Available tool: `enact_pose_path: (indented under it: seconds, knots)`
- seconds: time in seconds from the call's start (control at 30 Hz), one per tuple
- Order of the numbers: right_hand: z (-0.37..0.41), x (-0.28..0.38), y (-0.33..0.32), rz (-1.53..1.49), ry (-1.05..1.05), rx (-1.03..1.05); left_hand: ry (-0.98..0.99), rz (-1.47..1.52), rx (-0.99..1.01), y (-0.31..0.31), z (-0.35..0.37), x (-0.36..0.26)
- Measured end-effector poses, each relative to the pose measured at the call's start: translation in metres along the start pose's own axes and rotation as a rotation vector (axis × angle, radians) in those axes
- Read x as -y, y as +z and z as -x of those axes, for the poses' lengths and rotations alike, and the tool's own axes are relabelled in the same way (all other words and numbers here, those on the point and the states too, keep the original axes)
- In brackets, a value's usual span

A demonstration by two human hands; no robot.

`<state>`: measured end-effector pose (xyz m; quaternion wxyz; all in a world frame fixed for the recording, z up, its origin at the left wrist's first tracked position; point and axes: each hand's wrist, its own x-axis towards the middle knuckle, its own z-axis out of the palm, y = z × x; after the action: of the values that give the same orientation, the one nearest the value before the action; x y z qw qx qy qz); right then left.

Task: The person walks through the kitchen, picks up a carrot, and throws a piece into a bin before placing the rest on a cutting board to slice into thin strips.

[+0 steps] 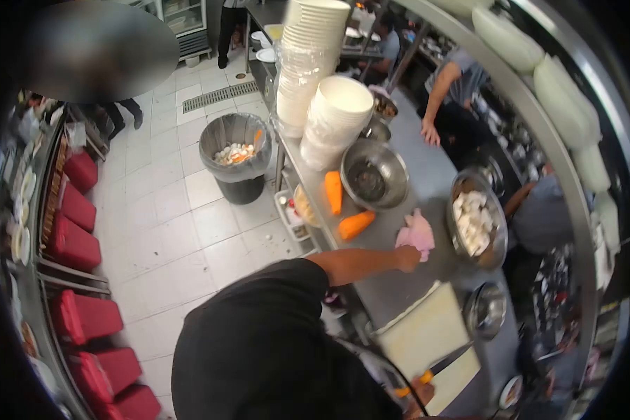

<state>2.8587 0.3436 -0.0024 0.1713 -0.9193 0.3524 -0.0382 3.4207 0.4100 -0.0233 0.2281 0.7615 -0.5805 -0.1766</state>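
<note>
My left hand (409, 260) is closed on a pink cloth (416, 232) lying on the steel counter (399, 283). My right hand (421, 393), at the bottom edge, is wrapped round the yellow handle of a knife (449, 358). Its dark blade lies over the white cutting board (421, 325). Beyond the cloth from my left hand are an orange peeled carrot (357, 225) and a second carrot piece (334, 192). A steel bowl (374, 175) stands beside them. To the right of the cloth, a large steel bowl (477, 220) holds white chopped pieces.
Stacked white tubs (337, 115) crowd the counter's far end. Small steel bowls (488, 309) sit right of the board. A lined bin (236, 157) with scraps stands on the tiled floor. Red lidded containers (84, 315) line the left. Another person's arm (441, 98) leans on the counter opposite.
</note>
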Motion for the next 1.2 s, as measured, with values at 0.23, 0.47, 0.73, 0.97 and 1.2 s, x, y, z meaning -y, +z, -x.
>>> enact_pose_path:
  seconds: [0.23, 0.47, 0.73, 0.97, 1.2]
  knots:
    - [0.012, 0.043, 0.007, -0.240, 0.330, -0.231, 0.214, 0.107, 0.092, -0.011, 0.193, -0.053]
    - [-0.001, 0.106, -0.015, -0.429, 0.629, -0.321, 0.217, -0.035, -0.290, -0.032, 0.205, -0.080]
    - [0.009, 0.179, -0.054, -0.068, 0.687, -0.467, -0.072, -0.154, -0.712, -0.073, 0.210, -0.044]
    - [-0.073, 0.311, -0.022, -0.697, 0.113, -0.289, -0.541, -0.439, -0.727, -0.104, 0.173, 0.018]
    - [-0.130, 0.390, 0.042, -0.831, -0.068, -0.050, -0.582, -0.527, -0.471, -0.097, 0.190, 0.050]
